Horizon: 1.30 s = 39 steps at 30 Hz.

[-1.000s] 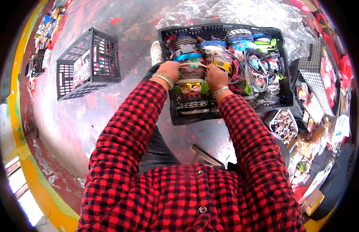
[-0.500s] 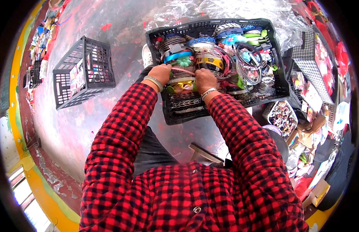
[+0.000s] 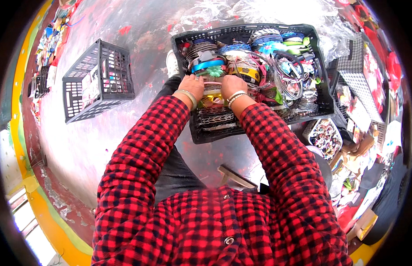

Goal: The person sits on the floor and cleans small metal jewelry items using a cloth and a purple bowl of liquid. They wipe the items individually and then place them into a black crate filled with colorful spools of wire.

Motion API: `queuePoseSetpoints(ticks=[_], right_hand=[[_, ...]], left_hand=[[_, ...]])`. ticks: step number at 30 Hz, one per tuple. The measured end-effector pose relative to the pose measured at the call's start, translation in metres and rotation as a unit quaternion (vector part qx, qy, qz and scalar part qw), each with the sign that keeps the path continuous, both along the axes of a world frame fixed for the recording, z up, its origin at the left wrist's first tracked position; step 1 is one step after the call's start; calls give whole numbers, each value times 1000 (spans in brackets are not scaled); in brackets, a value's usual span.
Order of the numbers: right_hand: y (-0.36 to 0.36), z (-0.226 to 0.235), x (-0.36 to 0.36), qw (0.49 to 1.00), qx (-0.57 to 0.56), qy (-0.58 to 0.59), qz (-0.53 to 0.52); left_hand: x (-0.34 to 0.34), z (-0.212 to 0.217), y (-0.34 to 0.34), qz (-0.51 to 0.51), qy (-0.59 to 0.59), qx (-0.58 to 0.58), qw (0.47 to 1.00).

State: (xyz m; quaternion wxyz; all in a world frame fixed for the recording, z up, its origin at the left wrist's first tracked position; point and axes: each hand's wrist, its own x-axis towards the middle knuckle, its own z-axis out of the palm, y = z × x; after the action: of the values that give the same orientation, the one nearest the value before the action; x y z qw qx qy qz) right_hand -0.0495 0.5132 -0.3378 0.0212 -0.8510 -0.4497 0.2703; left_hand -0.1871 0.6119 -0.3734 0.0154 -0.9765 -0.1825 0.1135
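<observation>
A large black plastic crate in front of me is packed with rows of headbands. My left hand and my right hand are both closed, one at each end of a thin pink headband over the left part of the crate. Just beyond them are a bright blue headband and a mint-green flower. Yellow ribbon shows between my wrists, with braided headbands nearer to me. Black looped bands lie right of my right hand. My fingertips are partly hidden.
On the floor to the left stands a smaller black crate tipped on its side. Clear plastic sheeting lies beyond the large crate. A white basket of small items and a checkered box stand at the right, amid clutter.
Both hands have come slightly closer together, the left one shifting right, still with the pink headband between them. The whole view has shifted a little.
</observation>
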Motion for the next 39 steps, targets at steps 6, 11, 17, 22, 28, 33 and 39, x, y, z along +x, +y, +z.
queuePoseSetpoints(ticks=[6, 11, 17, 22, 28, 33, 39], right_hand=[[-8, -11, -2, 998, 40, -21, 31], [-7, -36, -7, 995, 62, -49, 60], [-17, -48, -8, 990, 87, -59, 98], [-30, -24, 13, 961, 247, -121, 24], [-77, 3, 61, 975, 90, -201, 10], [-100, -21, 76, 963, 172, -204, 46], [-91, 2, 81, 947, 304, -99, 10]], left_hand=[[5, 1, -5, 18, 36, 26, 999], [0, -19, -10, 17, 3, 70, 997], [4, -9, -21, 62, 82, 17, 995], [7, 7, -20, 59, 112, -39, 991], [9, 23, -23, 88, 125, -39, 987], [9, 57, -30, 99, -21, -20, 995], [1, 53, -34, 103, -118, -83, 984]])
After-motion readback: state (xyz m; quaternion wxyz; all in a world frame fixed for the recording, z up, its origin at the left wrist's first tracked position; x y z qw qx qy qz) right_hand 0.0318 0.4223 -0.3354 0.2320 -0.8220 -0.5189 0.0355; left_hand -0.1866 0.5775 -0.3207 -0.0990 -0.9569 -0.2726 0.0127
